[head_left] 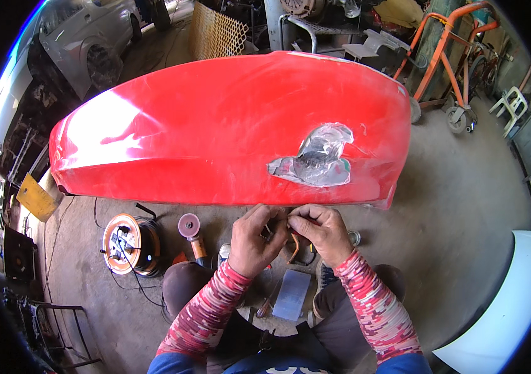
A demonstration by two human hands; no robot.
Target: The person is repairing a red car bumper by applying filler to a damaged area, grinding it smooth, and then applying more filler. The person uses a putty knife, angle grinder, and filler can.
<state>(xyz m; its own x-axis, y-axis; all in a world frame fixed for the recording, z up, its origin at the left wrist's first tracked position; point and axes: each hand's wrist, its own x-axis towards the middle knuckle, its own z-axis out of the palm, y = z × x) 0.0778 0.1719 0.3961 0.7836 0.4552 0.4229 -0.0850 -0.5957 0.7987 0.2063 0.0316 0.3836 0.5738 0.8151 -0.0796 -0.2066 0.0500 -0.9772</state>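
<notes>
My left hand (256, 242) and my right hand (323, 230) meet in front of the lower edge of a large red car body panel (215, 118). Both have their fingers closed in a pinch, fingertips nearly touching. Anything between them is too small or hidden to make out. On the panel's right half is a bare, silvery, crumpled-looking patch (321, 159) with a ragged outline. Below my hands a curved orange-handled tool (294, 247) lies on the floor, partly hidden. A translucent flat plastic box (291, 295) is between my legs.
Left of my knees stand an orange cable reel (122, 242) and an angle grinder (192, 234) with a round disc. A small round tin (354, 237) is beside my right wrist. A white panel (502, 311) lies at the right; an orange wheeled frame (443, 56) stands behind.
</notes>
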